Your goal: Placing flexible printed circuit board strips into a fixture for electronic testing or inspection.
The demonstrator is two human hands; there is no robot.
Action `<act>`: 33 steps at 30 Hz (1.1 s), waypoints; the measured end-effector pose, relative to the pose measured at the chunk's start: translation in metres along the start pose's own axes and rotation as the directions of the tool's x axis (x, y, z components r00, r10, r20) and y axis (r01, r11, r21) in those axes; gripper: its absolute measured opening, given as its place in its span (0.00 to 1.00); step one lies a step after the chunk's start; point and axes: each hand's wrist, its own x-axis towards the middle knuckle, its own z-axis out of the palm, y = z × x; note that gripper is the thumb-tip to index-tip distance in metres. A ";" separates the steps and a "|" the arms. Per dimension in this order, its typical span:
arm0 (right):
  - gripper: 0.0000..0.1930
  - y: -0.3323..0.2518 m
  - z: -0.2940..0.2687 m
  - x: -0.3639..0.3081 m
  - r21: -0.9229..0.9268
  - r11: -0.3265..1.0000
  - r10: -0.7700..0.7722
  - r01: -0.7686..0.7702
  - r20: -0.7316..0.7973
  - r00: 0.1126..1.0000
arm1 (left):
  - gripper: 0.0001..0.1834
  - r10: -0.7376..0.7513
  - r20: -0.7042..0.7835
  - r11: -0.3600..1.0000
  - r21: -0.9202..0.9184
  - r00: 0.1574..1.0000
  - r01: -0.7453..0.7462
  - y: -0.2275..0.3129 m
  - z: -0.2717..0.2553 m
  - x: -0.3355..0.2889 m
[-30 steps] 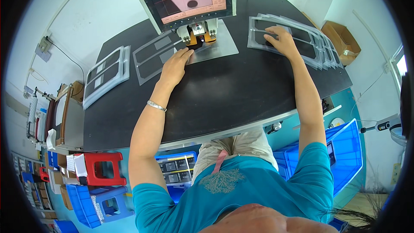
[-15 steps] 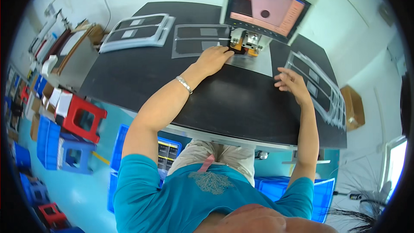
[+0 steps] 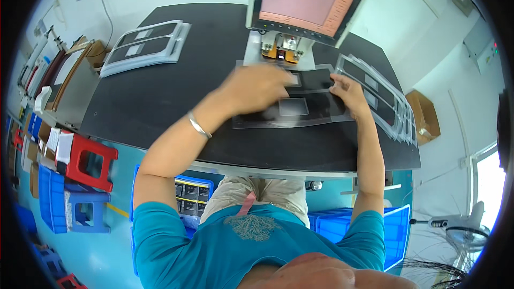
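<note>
A clear plastic sheet with two dark panels [image 3: 322, 108] lies on the black table in front of a small machine [image 3: 282, 48]. My right hand [image 3: 350, 96] pinches the sheet at its right edge, thumb and fingers together. My left hand [image 3: 256, 90] is over the sheet's left part and hides some of it; motion smears its fingers, so their grip does not show. To the right, beside my right hand, a fanned stack of similar sheets [image 3: 386, 98] rests on the table. Another, neater stack [image 3: 140, 52] lies at the far left.
Above the machine stands a monitor [image 3: 304, 1] with a pinkish screen. A cardboard box [image 3: 424, 118] is beyond the table's right edge. Blue bins [image 3: 393, 235] sit below the table. On the left are a red stool [image 3: 92, 158] and a blue stool [image 3: 90, 208].
The paneled sheet has moved from left of the machine to in front of it, nearer me. My right hand has closed on its right edge. My left hand has shifted nearer me.
</note>
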 end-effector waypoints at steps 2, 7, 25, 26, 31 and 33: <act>0.24 0.000 -0.020 -0.001 -0.168 0.985 -0.031 0.021 -0.059 0.998 | 0.11 -0.229 -0.156 0.924 0.275 0.961 0.265 -0.061 -0.026 0.000; 0.23 0.022 -0.056 0.000 -0.147 0.989 0.003 -0.027 -0.162 0.987 | 0.24 -0.418 -0.526 0.352 0.657 0.740 0.666 -0.191 -0.064 -0.088; 0.24 0.027 -0.058 0.000 -0.225 0.973 0.010 -0.048 -0.166 0.986 | 0.22 -0.668 -0.590 0.096 0.535 0.453 0.839 -0.209 -0.084 -0.105; 0.24 0.027 -0.058 0.000 -0.224 0.973 0.011 -0.049 -0.166 0.986 | 0.22 -0.668 -0.589 0.097 0.536 0.454 0.839 -0.207 -0.085 -0.106; 0.26 0.028 -0.061 0.001 -0.219 0.975 -0.002 -0.034 -0.162 0.987 | 0.12 -0.482 -0.624 0.315 0.532 0.615 0.786 -0.196 -0.092 -0.100; 0.26 0.026 -0.060 0.000 -0.224 0.974 -0.008 -0.029 -0.161 0.987 | 0.10 -0.437 -0.591 0.392 0.553 0.678 0.735 -0.182 -0.086 -0.081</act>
